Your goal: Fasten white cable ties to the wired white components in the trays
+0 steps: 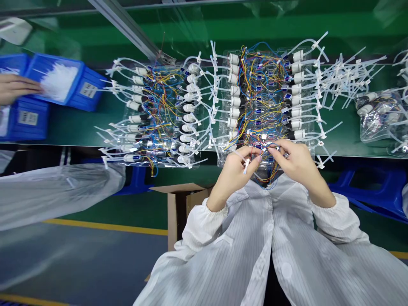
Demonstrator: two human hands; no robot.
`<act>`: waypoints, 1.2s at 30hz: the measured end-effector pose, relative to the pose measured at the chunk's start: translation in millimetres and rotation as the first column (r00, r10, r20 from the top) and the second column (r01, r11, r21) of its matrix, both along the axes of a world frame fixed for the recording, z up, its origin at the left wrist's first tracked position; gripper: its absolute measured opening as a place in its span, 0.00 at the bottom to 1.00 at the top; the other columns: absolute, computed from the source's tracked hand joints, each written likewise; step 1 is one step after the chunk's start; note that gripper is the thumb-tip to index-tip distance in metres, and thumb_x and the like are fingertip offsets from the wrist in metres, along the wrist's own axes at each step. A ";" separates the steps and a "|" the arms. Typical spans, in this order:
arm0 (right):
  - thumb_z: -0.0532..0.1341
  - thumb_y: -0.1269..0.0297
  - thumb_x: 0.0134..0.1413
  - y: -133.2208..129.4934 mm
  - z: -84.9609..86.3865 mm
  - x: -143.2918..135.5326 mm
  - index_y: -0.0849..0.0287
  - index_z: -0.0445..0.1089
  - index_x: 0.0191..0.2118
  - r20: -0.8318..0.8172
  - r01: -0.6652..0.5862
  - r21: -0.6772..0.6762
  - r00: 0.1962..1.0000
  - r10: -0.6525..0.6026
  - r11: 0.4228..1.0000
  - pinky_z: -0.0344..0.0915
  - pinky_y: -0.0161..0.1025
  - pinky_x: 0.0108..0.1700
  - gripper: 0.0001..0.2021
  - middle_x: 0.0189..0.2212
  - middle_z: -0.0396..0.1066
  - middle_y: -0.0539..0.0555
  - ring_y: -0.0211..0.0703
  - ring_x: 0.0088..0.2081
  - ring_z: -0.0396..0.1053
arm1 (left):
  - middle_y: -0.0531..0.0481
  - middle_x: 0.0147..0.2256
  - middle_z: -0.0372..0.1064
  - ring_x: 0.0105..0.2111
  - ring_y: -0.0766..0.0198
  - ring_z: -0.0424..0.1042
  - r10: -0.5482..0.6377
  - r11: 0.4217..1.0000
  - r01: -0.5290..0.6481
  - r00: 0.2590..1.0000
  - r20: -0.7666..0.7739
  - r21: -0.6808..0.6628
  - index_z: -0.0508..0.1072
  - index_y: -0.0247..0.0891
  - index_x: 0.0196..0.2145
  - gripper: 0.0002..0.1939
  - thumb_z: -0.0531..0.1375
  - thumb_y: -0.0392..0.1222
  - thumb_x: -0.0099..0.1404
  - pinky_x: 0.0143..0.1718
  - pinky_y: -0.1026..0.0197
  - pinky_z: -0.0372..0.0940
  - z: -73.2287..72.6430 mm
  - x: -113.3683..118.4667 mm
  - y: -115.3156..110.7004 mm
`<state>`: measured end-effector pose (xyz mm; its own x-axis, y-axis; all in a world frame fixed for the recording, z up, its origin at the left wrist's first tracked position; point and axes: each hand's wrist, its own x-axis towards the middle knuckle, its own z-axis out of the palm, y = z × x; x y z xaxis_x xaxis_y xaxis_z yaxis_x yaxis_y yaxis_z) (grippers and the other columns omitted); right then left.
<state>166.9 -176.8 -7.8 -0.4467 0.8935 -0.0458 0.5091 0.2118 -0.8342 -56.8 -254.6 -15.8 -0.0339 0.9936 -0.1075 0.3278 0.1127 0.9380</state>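
Observation:
My left hand (237,170) is at the front edge of the nearer assembly, its thumb and fingers pinched on thin coloured wires (256,148). A white cable tie (246,165) lies across its fingers. Just to the right, my right hand (295,160) has its fingertips closed at the same wire bundle; exactly what they pinch is too small to tell. Both hands are close together above a clear plastic tray (222,146). Behind them, rows of white cylindrical parts (235,102) with cable ties flank tangled yellow, blue and red wires (248,80).
A second wired tray (159,110) lies left of centre. Loose cable ties (347,78) and a bagged bundle (379,114) are at right. Another person's hand (19,88) reaches into a blue bin (86,87) at far left. A cardboard box (172,216) stands below the green table (338,144).

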 end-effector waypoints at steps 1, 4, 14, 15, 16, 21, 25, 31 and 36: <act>0.65 0.50 0.75 -0.1 0.3 0.0 0.56 0.83 0.46 -0.006 0.002 -0.004 1.000 -0.002 1.000 0.57 0.42 0.38 0.15 0.25 0.71 0.47 0.43 0.28 0.64 | 0.52 0.32 0.77 0.28 0.61 0.69 0.006 1.000 -0.006 1.000 -0.003 -0.004 0.88 0.42 0.49 0.11 0.73 0.52 0.80 0.34 0.57 0.64 0.3 0.2 -0.1; 0.64 0.49 0.77 -0.5 1.8 1.2 0.55 0.80 0.45 -0.039 0.023 -0.018 0.999 -0.024 1.000 0.57 0.42 0.38 0.16 0.24 0.69 0.46 0.43 0.27 0.64 | 0.52 0.33 0.78 0.28 0.61 0.69 0.024 1.000 -0.024 1.000 -0.015 0.006 0.88 0.42 0.48 0.12 0.73 0.52 0.79 0.34 0.58 0.64 0.1 0.4 -0.3; 0.61 0.51 0.79 1.2 1.0 1.4 0.58 0.82 0.51 -0.057 -0.014 -0.047 0.998 0.011 0.999 0.59 0.43 0.39 0.17 0.27 0.75 0.48 0.45 0.30 0.68 | 0.44 0.43 0.87 0.36 0.56 0.79 0.057 0.998 -0.058 0.998 0.008 0.013 0.90 0.43 0.52 0.14 0.72 0.55 0.80 0.39 0.55 0.73 -5.5 0.9 -1.2; 0.61 0.50 0.80 1.4 0.6 1.4 0.58 0.82 0.50 -0.054 -0.027 -0.052 0.998 0.024 0.998 0.59 0.43 0.39 0.18 0.27 0.75 0.49 0.45 0.30 0.69 | 0.44 0.43 0.87 0.36 0.56 0.79 0.062 0.998 -0.062 0.998 0.010 0.017 0.90 0.43 0.52 0.14 0.72 0.55 0.80 0.40 0.55 0.74 -6.3 0.7 -1.4; 0.61 0.48 0.80 1.6 0.3 1.5 0.57 0.81 0.48 -0.057 -0.034 -0.060 0.998 0.030 0.998 0.60 0.43 0.39 0.18 0.27 0.76 0.49 0.45 0.31 0.69 | 0.44 0.43 0.87 0.36 0.55 0.79 0.064 0.998 -0.064 0.998 0.008 0.022 0.90 0.44 0.52 0.14 0.72 0.55 0.80 0.40 0.54 0.74 -6.8 0.3 -1.5; 0.62 0.48 0.79 2.4 2.2 2.9 0.54 0.75 0.41 -0.109 -0.027 -0.103 0.994 0.016 0.994 0.58 0.42 0.38 0.17 0.27 0.73 0.47 0.43 0.30 0.65 | 0.42 0.44 0.88 0.39 0.51 0.81 0.066 0.998 -0.065 0.997 -0.034 0.025 0.90 0.46 0.52 0.14 0.73 0.57 0.80 0.44 0.49 0.77 -6.1 -1.5 -1.3; 0.62 0.47 0.80 0.0 5.7 2.6 0.54 0.74 0.40 -0.120 -0.041 -0.125 0.992 0.026 0.991 0.56 0.42 0.36 0.18 0.25 0.69 0.45 0.42 0.28 0.64 | 0.43 0.44 0.88 0.38 0.52 0.81 0.072 0.997 -0.070 0.997 -0.029 0.044 0.91 0.47 0.51 0.12 0.74 0.55 0.80 0.45 0.50 0.77 -6.2 -0.3 -0.2; 0.66 0.55 0.75 -20.3 12.9 10.2 0.56 0.77 0.63 -0.171 -0.018 -0.077 0.985 0.004 0.997 0.62 0.44 0.36 0.18 0.25 0.69 0.41 0.44 0.26 0.68 | 0.44 0.44 0.89 0.41 0.53 0.85 0.120 0.992 -0.120 0.993 -0.013 0.044 0.90 0.44 0.52 0.14 0.75 0.55 0.78 0.46 0.53 0.79 -4.0 -0.1 -4.5; 0.65 0.57 0.75 -53.0 15.8 18.2 0.45 0.70 0.62 -0.250 -0.116 -0.148 0.965 0.076 0.982 0.70 0.46 0.32 0.15 0.30 0.77 0.44 0.49 0.28 0.76 | 0.46 0.42 0.87 0.33 0.59 0.81 0.174 0.985 -0.174 0.985 0.022 0.006 0.87 0.43 0.50 0.14 0.75 0.56 0.78 0.36 0.58 0.73 -2.6 -8.9 -21.5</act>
<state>185.1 -229.9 7.9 -0.5455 0.8357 -0.0640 0.2712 0.1038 -0.9569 -65.7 -276.1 -18.3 -0.2040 0.9736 -0.1022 0.2836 0.1587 0.9457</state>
